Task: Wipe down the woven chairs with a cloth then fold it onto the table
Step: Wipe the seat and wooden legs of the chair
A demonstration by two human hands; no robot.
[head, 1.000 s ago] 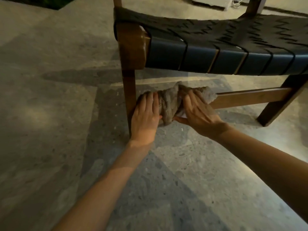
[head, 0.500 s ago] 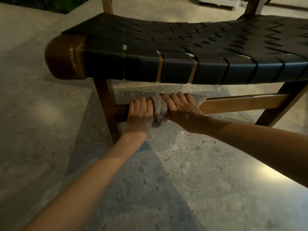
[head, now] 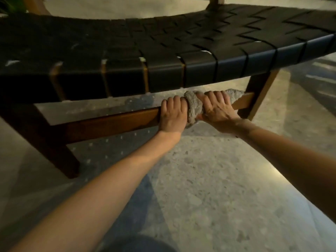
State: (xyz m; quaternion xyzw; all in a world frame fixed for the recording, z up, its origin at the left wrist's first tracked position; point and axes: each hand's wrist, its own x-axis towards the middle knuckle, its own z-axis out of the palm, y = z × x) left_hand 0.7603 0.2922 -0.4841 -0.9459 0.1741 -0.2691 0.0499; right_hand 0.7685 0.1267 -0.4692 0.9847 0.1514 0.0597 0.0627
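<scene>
Below the woven chair (head: 163, 51) seat, my left hand (head: 173, 115) clenches its fingers over the wooden rail (head: 109, 124), touching the grey cloth (head: 195, 108) bunched round it; my right hand (head: 216, 108) grasps that cloth, near the chair's right leg (head: 258, 95)

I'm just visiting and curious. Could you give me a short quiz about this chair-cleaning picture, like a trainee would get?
1. True or false: the bunched grey cloth lies folded on a table.
2. What does the left hand grip? A) the brown wooden crossbar B) a spray bottle C) a brush
3. Which hand holds the cloth against the crossbar?
Key: 1 false, it is bunched round the crossbar; 2 A; 3 the right hand.
</scene>
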